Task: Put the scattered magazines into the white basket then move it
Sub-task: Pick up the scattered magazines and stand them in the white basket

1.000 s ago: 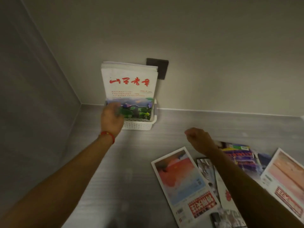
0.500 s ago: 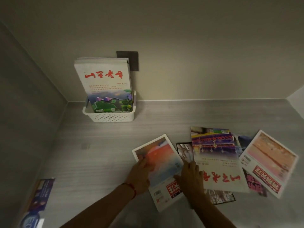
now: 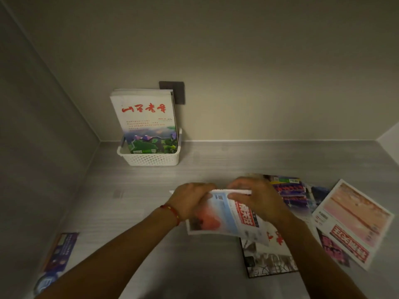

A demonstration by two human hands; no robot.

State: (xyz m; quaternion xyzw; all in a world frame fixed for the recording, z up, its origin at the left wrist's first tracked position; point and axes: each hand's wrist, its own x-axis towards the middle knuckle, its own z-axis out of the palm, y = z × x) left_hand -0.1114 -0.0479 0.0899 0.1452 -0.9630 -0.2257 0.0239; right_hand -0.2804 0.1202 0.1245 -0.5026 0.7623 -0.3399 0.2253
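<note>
- Two bare hands lift one magazine (image 3: 224,216) off a grey wood-grain tabletop (image 3: 133,201): the left hand (image 3: 190,200) is clamped on its top left corner, the right hand (image 3: 257,201) closed over its top right edge, cover tilted toward the camera and blurred.
- One red cord bracelet (image 3: 172,212) circles the left wrist.
- One white basket (image 3: 151,158), perforated, stands at the back left near the wall corner, holding a stack of upright magazines (image 3: 146,119) leaning on the wall; their exact number cannot be told.
- One dark wall plate (image 3: 176,91) shows behind that stack.
- At least four loose magazines lie overlapping at right: a purple-banded one (image 3: 289,190), a pink-and-red one (image 3: 354,221), a black-and-white one (image 3: 269,260), a dark pink one (image 3: 333,248).
- One blue magazine (image 3: 58,253) lies apart at the left edge.
</note>
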